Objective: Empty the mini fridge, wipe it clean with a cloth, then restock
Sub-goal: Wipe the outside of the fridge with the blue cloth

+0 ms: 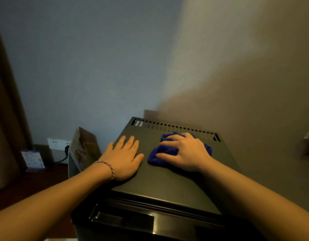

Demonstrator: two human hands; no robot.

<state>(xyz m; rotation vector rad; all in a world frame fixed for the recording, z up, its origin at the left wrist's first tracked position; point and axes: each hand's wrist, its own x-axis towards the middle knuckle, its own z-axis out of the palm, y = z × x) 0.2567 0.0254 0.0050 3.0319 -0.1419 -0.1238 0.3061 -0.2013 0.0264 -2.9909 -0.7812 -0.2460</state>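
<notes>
Mini fridge (167,180), black, door closed. Left hand (123,158): flat on its top, grip apart. Right hand (185,152): fingers curled over blue cloth (161,154), pressing it down.

The left hand (123,158) lies flat on the mini fridge (160,181) top; the right hand (186,153) presses a crumpled blue cloth (165,152) near the vent slots (176,127).
</notes>
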